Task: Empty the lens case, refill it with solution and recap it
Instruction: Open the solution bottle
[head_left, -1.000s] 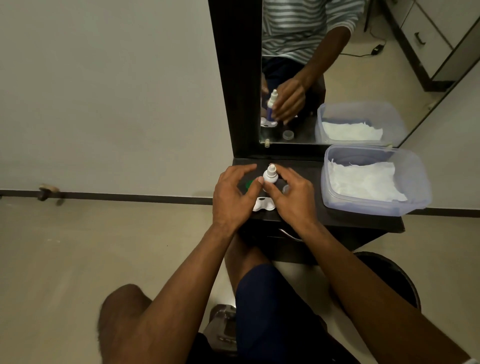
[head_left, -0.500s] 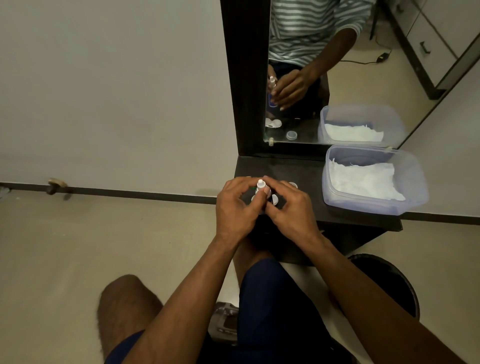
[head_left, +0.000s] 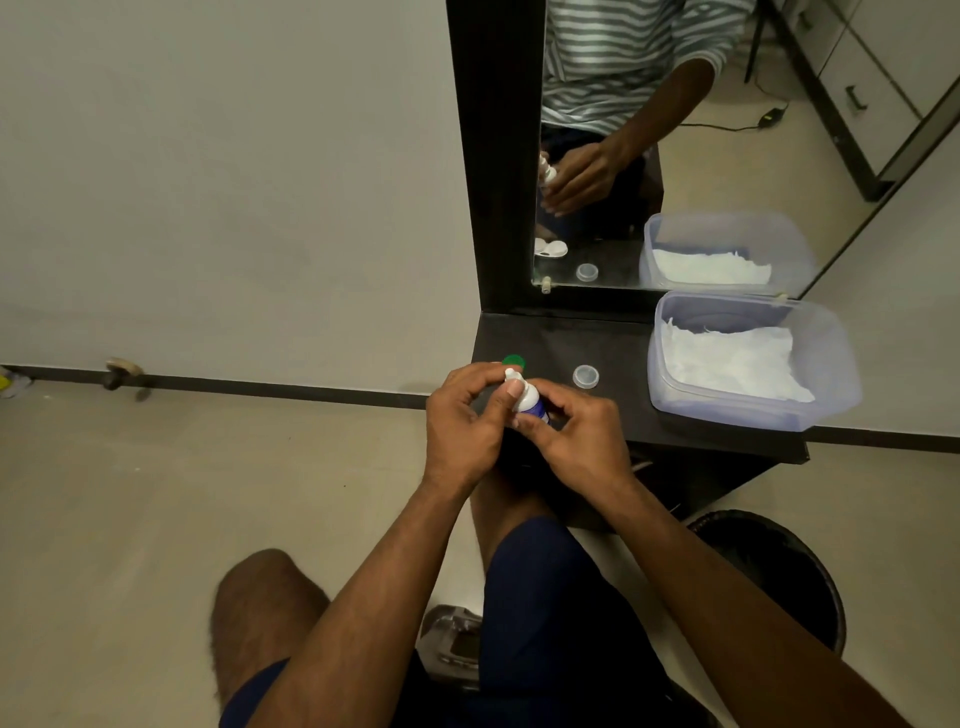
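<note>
A small white solution bottle (head_left: 527, 402) with a blue label is held above the front of the dark shelf (head_left: 618, 343), tilted with its nozzle up and to the left. My right hand (head_left: 576, 441) grips the bottle body. My left hand (head_left: 462, 421) pinches it near the neck, thumb against the nozzle. A green cap (head_left: 514, 360) lies on the shelf just behind my left hand. A clear round cap (head_left: 585, 375) lies to its right. The white lens case itself is hidden under my hands; its reflection (head_left: 550, 248) shows in the mirror with both wells uncapped.
A clear plastic tub (head_left: 831, 358) with white tissue sits at the shelf's right end. A mirror (head_left: 675, 156) in a black frame rises behind the shelf. A dark round bin (head_left: 789, 566) stands on the floor below at right. My knees are under the shelf's edge.
Both hands lifted the bottle off the shelf and drew it toward me, tilting it. The green cap is now uncovered behind my left hand, and the lens case is hidden.
</note>
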